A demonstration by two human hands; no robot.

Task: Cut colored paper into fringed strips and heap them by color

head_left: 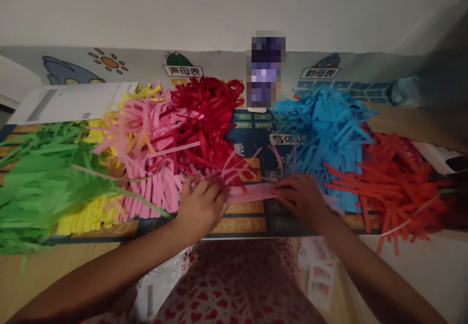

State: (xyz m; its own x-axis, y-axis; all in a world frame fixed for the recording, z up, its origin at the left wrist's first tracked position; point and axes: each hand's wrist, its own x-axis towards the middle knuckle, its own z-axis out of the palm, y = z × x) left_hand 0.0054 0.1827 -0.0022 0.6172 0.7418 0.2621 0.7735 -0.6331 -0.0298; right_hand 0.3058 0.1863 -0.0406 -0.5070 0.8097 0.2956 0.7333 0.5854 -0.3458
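A light-purple fringed tissue-paper strip (252,193) stretches between my two hands just above the near edge of the table mat. My left hand (203,202) has its fingers curled over the strip's left end. At the other end, my right hand (302,197) pinches the paper, its fingers pointing left. Thin cut fringes stick up from the strip beyond both hands. Left of my left hand spreads a pink fringed-paper pile (153,182), with a dark red pile (212,129) behind. A blue fringed pile (325,133) lies beyond my right hand.
Green fringed paper (51,177) and yellow fringed paper (87,216) cover the left side. Orange-red fringes (402,187) lie at right. A white printed sheet (69,102) is at the back left. A blurred-out phone-like object (265,72) stands at the back. The printed mat (248,224) covers the table.
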